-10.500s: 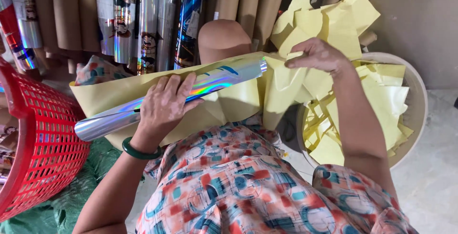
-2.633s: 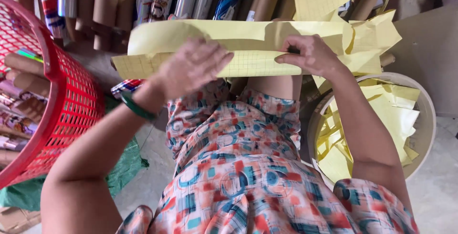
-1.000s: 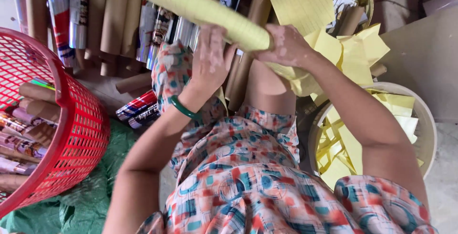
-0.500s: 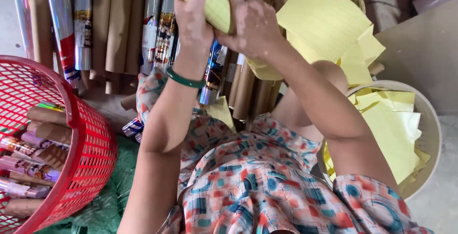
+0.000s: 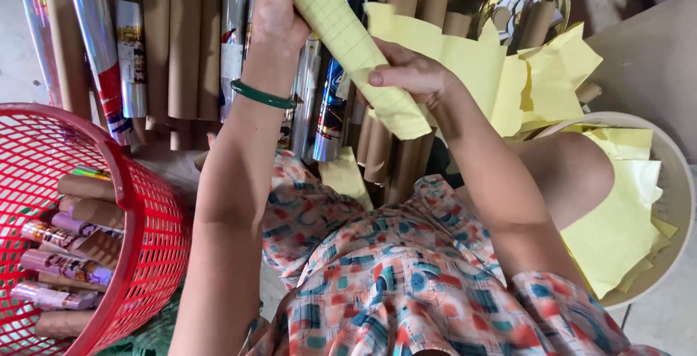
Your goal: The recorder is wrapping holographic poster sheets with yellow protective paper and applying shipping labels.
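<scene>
A long roll wrapped in yellow gridded paper (image 5: pixel 356 51) is held up nearly on end, slanting from the top middle down to the right. My left hand (image 5: pixel 279 7), with a green bangle at the wrist, grips its upper part at the top edge of the view. My right hand (image 5: pixel 410 76) clasps the lower end, thumb across the paper. Loose yellow sheets (image 5: pixel 508 73) hang behind my right hand.
A red mesh basket (image 5: pixel 145 218) at the left holds several foil-wrapped rolls. Brown cardboard tubes (image 5: pixel 181 37) and shiny foil rolls lean along the back. A round beige tub (image 5: pixel 679 182) at the right holds yellow paper sheets. Another red basket rim shows at the top right.
The paper-wrapped roll was swung from lying across my lap to standing nearly upright. Both hands rose with it and closed in on it.
</scene>
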